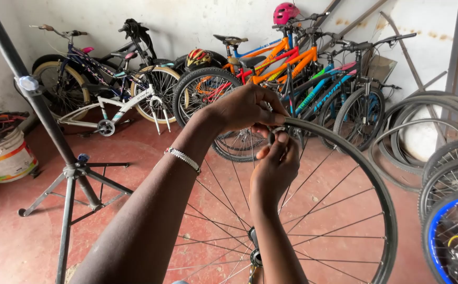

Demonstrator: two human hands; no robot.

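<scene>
Many bicycles point(286, 68) parked along the white back wall point(187, 21), orange, blue and dark frames crowded together, a pink helmet point(285, 11) perched on top. Red floor point(24, 236) underneath, worn and dusty. Loose tyres and wheels point(444, 158) stacked at the right edge. Black repair stand point(66, 173) at left, tripod legs spread on the floor, a white bucket point(5, 158) beyond it.

Closest in, one bare spoked wheel point(344, 210) held upright, hub point(254, 247) low near the bottom edge, rim arching up to both hands. Left hand point(242, 108) over the top of the rim, fingers curled down, grip closed on the rim there; beaded bracelet point(183, 158) on that wrist. Right hand point(276, 168) just below, inside the rim among the spokes, fingertips pinched on something small and metallic point(277, 134) at the rim's inner side, too small to identify. Both hands nearly touching, rim between them.
</scene>
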